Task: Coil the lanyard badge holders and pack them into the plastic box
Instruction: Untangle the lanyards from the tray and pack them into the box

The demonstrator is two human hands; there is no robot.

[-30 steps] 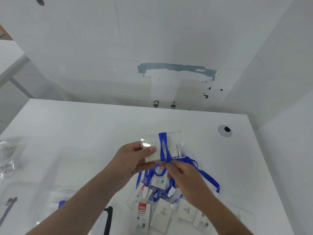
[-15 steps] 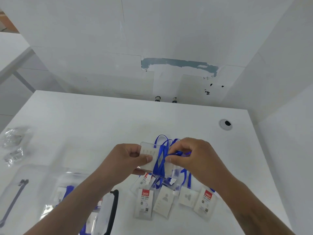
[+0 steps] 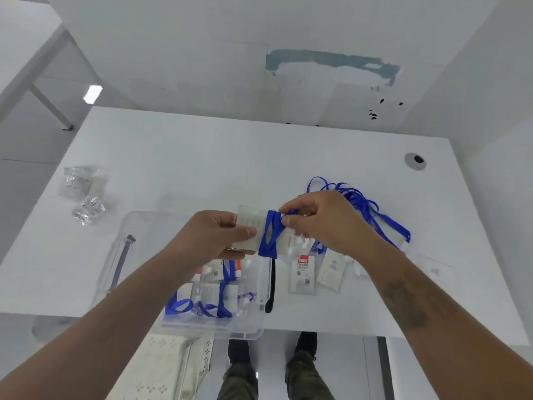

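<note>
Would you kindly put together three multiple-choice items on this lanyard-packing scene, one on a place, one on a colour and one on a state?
1. Where does the plastic box stand?
A. at the table's near edge, under the left forearm
B. at the far right corner
C. on the floor

2. What colour is the lanyard wound round the held badge holder?
A. red
B. blue
C. black

3. What is the right hand doing?
A. resting flat on the table
B. hanging idle
C. pinching the lanyard

Answers:
1 A: the plastic box sits at the front of the table, and even juts over its edge.
2 B: the lanyard crossing the badge holder is blue.
3 C: the right hand has its fingertips closed on the strap, while the left hand grips the holder.
</note>
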